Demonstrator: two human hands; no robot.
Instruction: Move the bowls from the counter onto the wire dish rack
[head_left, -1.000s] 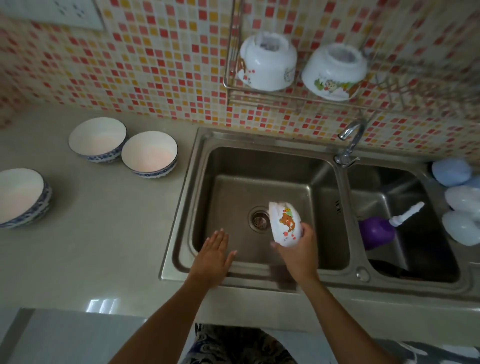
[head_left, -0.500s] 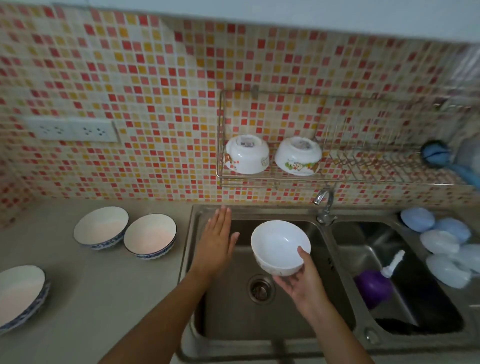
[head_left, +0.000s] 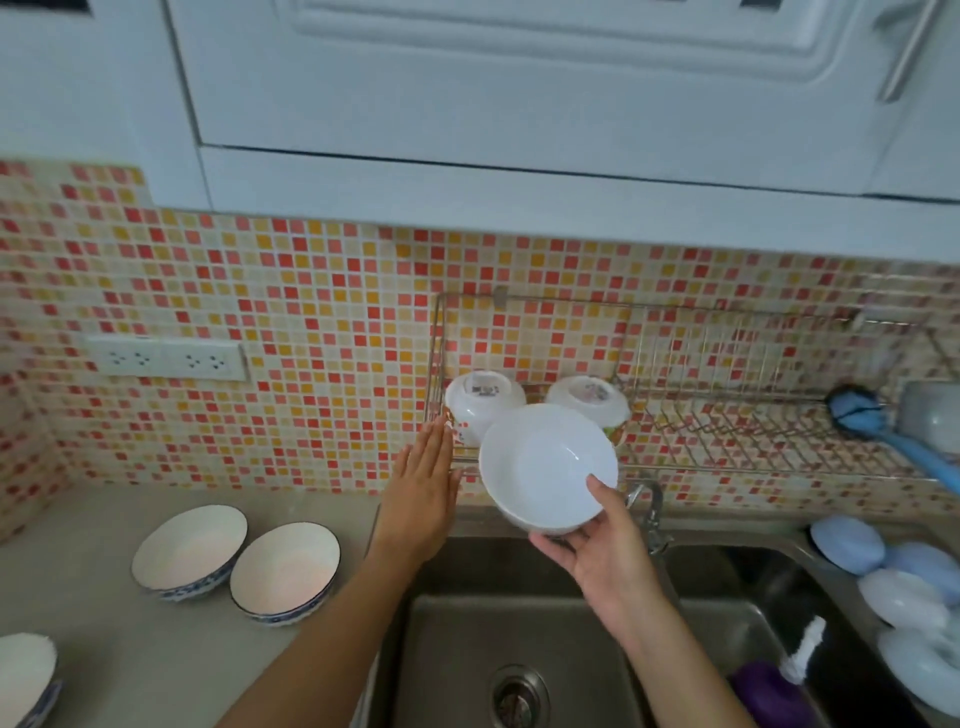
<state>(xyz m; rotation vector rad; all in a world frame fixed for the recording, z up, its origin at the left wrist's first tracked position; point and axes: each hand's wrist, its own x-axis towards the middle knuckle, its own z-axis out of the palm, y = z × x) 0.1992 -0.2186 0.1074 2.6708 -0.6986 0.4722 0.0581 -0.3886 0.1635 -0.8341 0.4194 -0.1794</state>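
My right hand (head_left: 602, 551) holds a white bowl (head_left: 545, 462) by its lower rim, with its opening tilted toward me, just in front of the wire dish rack (head_left: 727, 415) on the tiled wall. Two white bowls (head_left: 483, 400) (head_left: 589, 397) rest upside down at the rack's left end, partly hidden behind the held bowl. My left hand (head_left: 423, 483) is flat and empty beside the held bowl, its fingertips near the rack's left edge. Three blue-rimmed bowls stand on the counter at left (head_left: 189, 551) (head_left: 285, 571) (head_left: 23, 675).
A double steel sink (head_left: 467, 649) lies below my hands, with the faucet (head_left: 649, 504) behind my right hand. A blue brush (head_left: 872, 421) lies at the rack's right end. Pale blue lids (head_left: 883, 571) and a purple bottle (head_left: 769, 691) sit at right. A white cabinet (head_left: 519, 104) hangs overhead.
My right hand has lifted the white bowl from above the sink up to rack height, turning its opening toward me. My left hand rose alongside it. The view tilted upward.
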